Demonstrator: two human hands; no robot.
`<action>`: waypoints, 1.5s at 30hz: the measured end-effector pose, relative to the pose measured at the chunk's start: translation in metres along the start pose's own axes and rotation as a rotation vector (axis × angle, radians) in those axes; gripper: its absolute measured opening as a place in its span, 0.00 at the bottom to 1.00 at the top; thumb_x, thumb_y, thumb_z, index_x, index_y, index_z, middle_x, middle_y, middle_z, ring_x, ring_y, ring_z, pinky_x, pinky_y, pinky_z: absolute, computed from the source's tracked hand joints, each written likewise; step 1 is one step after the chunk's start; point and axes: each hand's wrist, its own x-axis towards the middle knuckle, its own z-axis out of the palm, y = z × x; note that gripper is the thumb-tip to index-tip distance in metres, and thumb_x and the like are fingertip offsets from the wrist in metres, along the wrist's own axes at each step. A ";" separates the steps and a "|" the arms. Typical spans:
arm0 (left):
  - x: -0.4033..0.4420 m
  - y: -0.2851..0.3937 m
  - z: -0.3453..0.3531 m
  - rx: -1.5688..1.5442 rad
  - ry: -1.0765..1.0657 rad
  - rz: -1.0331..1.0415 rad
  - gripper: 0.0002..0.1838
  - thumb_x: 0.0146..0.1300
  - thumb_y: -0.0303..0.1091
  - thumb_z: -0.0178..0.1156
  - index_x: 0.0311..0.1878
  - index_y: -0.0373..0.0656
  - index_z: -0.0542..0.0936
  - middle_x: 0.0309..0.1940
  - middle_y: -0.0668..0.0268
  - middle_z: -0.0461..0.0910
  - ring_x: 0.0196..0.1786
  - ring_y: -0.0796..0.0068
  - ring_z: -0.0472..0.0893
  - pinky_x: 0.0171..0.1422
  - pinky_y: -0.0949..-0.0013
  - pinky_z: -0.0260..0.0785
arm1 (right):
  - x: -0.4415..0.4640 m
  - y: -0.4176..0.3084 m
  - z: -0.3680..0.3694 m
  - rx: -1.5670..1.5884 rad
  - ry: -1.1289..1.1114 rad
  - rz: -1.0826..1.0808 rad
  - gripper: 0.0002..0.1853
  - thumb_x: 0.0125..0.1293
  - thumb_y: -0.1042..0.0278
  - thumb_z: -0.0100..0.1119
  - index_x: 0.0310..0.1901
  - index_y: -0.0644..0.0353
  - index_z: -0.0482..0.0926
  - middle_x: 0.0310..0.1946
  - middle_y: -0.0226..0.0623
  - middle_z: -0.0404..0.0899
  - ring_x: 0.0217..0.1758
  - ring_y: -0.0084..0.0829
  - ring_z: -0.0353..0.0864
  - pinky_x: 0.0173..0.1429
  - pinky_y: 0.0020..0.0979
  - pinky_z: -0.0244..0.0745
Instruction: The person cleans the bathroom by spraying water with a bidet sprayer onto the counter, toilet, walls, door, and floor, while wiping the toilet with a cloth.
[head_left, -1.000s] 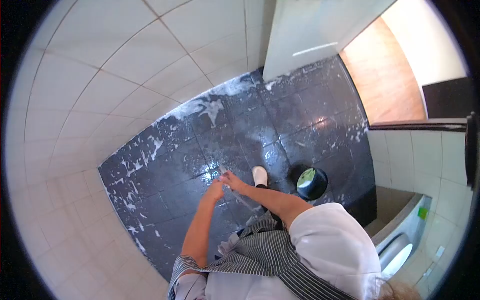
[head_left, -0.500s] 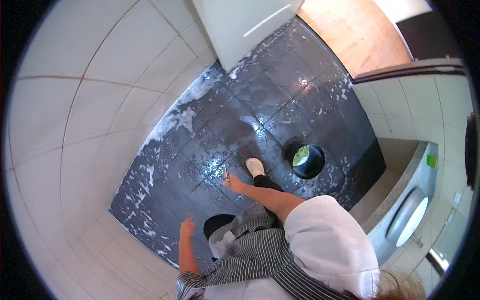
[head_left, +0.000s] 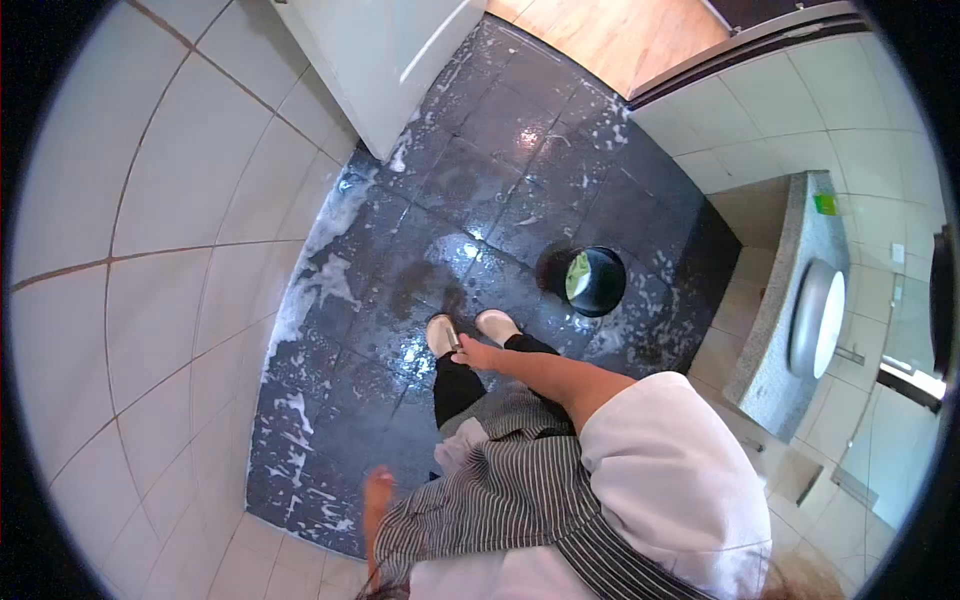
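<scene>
My right hand (head_left: pixel 476 353) is out in front of my body, its fingers closed round a small, slim metallic object (head_left: pixel 453 341). Its kind is too small to make out. Below it are my pale shoes (head_left: pixel 442 335) on the wet dark tiled floor (head_left: pixel 350 400). My left hand (head_left: pixel 378 490) hangs low at my left side, over foamy tiles and blurred, so its fingers are not clear. A striped apron (head_left: pixel 500 480) covers my front. To the right of my feet stands a black bucket (head_left: pixel 612 290) with a green-and-white thing (head_left: pixel 578 275) inside.
White foam (head_left: pixel 325 285) streaks the floor along the tiled wall (head_left: pixel 170 220). A white door (head_left: pixel 370 75) stands ajar at the top, beside a wood-coloured floor (head_left: pixel 600 40). On the right, a grey counter (head_left: pixel 755 370) carries a round basin (head_left: pixel 818 318) and a green item (head_left: pixel 825 204).
My left foot has come forward beside my right foot. The view has shifted, with door and bucket now further left and higher. The right hand keeps the metallic object.
</scene>
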 end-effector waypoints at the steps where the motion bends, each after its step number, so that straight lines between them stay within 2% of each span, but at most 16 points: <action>1: 0.014 -0.003 -0.027 0.245 0.045 0.073 0.14 0.58 0.36 0.60 0.44 0.38 0.77 0.32 0.64 0.79 0.34 0.66 0.78 0.40 0.65 0.71 | -0.003 -0.004 0.003 -0.011 0.009 0.012 0.26 0.61 0.53 0.57 0.46 0.68 0.61 0.41 0.57 0.73 0.48 0.50 0.76 0.49 0.43 0.70; 4: 0.008 0.101 -0.055 0.579 0.216 0.145 0.14 0.57 0.28 0.56 0.47 0.34 0.75 0.32 0.68 0.76 0.33 0.74 0.75 0.37 0.69 0.68 | 0.002 -0.015 0.010 -0.086 0.149 -0.063 0.26 0.61 0.53 0.58 0.46 0.67 0.61 0.42 0.59 0.73 0.50 0.54 0.74 0.50 0.45 0.69; 9: 0.034 0.125 -0.156 0.579 0.437 0.157 0.20 0.55 0.25 0.57 0.52 0.34 0.73 0.33 0.66 0.76 0.36 0.77 0.74 0.41 0.74 0.68 | 0.011 -0.011 0.017 -0.130 0.202 0.078 0.26 0.61 0.54 0.58 0.48 0.66 0.61 0.45 0.61 0.72 0.52 0.58 0.72 0.53 0.48 0.68; 13: 0.024 0.153 -0.155 0.419 0.315 0.076 0.19 0.57 0.28 0.56 0.53 0.34 0.73 0.36 0.65 0.76 0.38 0.76 0.74 0.44 0.73 0.68 | 0.015 -0.025 0.009 -0.105 0.263 0.200 0.26 0.60 0.51 0.58 0.49 0.62 0.62 0.47 0.60 0.71 0.52 0.58 0.71 0.54 0.49 0.67; 15: 0.040 0.098 -0.175 0.366 0.198 0.332 0.16 0.58 0.26 0.53 0.51 0.37 0.74 0.29 0.67 0.76 0.30 0.77 0.73 0.37 0.72 0.69 | 0.029 -0.022 0.004 -0.083 0.301 0.197 0.27 0.60 0.49 0.57 0.50 0.62 0.62 0.47 0.61 0.71 0.53 0.58 0.71 0.54 0.49 0.67; 17: 0.034 0.098 -0.157 0.958 0.193 0.105 0.15 0.60 0.32 0.55 0.49 0.38 0.75 0.38 0.66 0.78 0.39 0.72 0.77 0.44 0.68 0.70 | 0.032 -0.023 -0.011 -0.062 0.341 0.198 0.28 0.60 0.48 0.57 0.51 0.61 0.62 0.48 0.61 0.71 0.53 0.58 0.71 0.54 0.49 0.67; 19: 0.028 0.065 -0.146 0.417 0.051 -0.236 0.16 0.58 0.35 0.54 0.49 0.40 0.76 0.41 0.60 0.79 0.44 0.61 0.79 0.46 0.63 0.71 | 0.022 -0.034 -0.033 -0.030 0.392 0.264 0.29 0.59 0.48 0.58 0.53 0.61 0.63 0.49 0.59 0.72 0.54 0.57 0.71 0.55 0.48 0.67; 22: 0.031 0.078 -0.118 0.682 -0.138 -0.028 0.17 0.56 0.32 0.56 0.50 0.39 0.76 0.43 0.56 0.80 0.45 0.60 0.81 0.46 0.60 0.72 | 0.001 -0.018 -0.069 0.051 0.612 0.167 0.29 0.59 0.48 0.58 0.54 0.60 0.65 0.48 0.57 0.74 0.53 0.53 0.74 0.56 0.44 0.68; 24: 0.043 0.086 -0.112 0.941 -0.245 0.233 0.18 0.55 0.30 0.58 0.51 0.39 0.75 0.45 0.53 0.80 0.45 0.60 0.81 0.45 0.58 0.73 | -0.041 -0.021 -0.114 0.296 0.716 0.100 0.25 0.60 0.49 0.59 0.51 0.59 0.69 0.42 0.44 0.77 0.47 0.38 0.77 0.52 0.37 0.70; 27: 0.063 0.117 -0.099 0.776 -0.115 -0.124 0.21 0.52 0.29 0.61 0.52 0.37 0.75 0.46 0.50 0.79 0.43 0.64 0.82 0.44 0.60 0.73 | -0.122 -0.010 -0.192 0.479 1.008 -0.017 0.18 0.62 0.52 0.59 0.45 0.57 0.72 0.31 0.27 0.72 0.33 0.23 0.69 0.39 0.28 0.67; 29: 0.089 0.152 -0.088 0.817 -0.129 -0.072 0.21 0.52 0.30 0.62 0.51 0.36 0.75 0.46 0.50 0.79 0.42 0.65 0.82 0.42 0.62 0.74 | -0.189 -0.003 -0.248 0.874 1.092 0.042 0.15 0.62 0.54 0.60 0.41 0.56 0.72 0.25 0.25 0.70 0.28 0.20 0.70 0.34 0.27 0.67; 31: 0.126 0.203 -0.076 0.998 -0.061 -0.155 0.19 0.54 0.28 0.60 0.51 0.37 0.75 0.39 0.54 0.81 0.36 0.69 0.81 0.37 0.65 0.73 | -0.256 -0.001 -0.293 1.058 1.214 0.025 0.13 0.63 0.55 0.60 0.39 0.53 0.73 0.21 0.23 0.68 0.25 0.20 0.68 0.30 0.28 0.67; 33: 0.152 0.267 -0.059 0.734 -0.148 0.010 0.19 0.56 0.27 0.58 0.52 0.38 0.74 0.31 0.61 0.80 0.30 0.74 0.77 0.34 0.69 0.72 | -0.311 0.030 -0.328 1.161 1.226 -0.249 0.14 0.64 0.58 0.59 0.47 0.55 0.74 0.24 0.29 0.72 0.27 0.24 0.73 0.33 0.25 0.70; 36: 0.149 0.358 0.008 0.702 -0.020 0.219 0.18 0.57 0.26 0.56 0.53 0.38 0.73 0.25 0.66 0.76 0.28 0.77 0.74 0.34 0.71 0.70 | -0.379 0.050 -0.379 1.261 1.418 -0.252 0.13 0.64 0.59 0.59 0.46 0.56 0.75 0.22 0.30 0.72 0.23 0.27 0.74 0.28 0.27 0.72; 39: 0.136 0.427 0.066 0.773 0.099 0.208 0.17 0.57 0.24 0.55 0.51 0.38 0.74 0.26 0.68 0.76 0.29 0.78 0.74 0.35 0.72 0.70 | -0.432 0.074 -0.425 1.263 1.520 -0.375 0.12 0.64 0.60 0.60 0.45 0.56 0.75 0.20 0.30 0.72 0.21 0.28 0.75 0.23 0.28 0.71; 45: 0.140 0.437 0.102 0.712 -0.069 0.178 0.19 0.55 0.22 0.56 0.53 0.39 0.73 0.29 0.64 0.78 0.30 0.76 0.76 0.35 0.71 0.71 | -0.518 0.082 -0.500 1.230 1.581 -0.364 0.14 0.63 0.58 0.61 0.46 0.54 0.77 0.20 0.27 0.73 0.20 0.23 0.75 0.21 0.23 0.70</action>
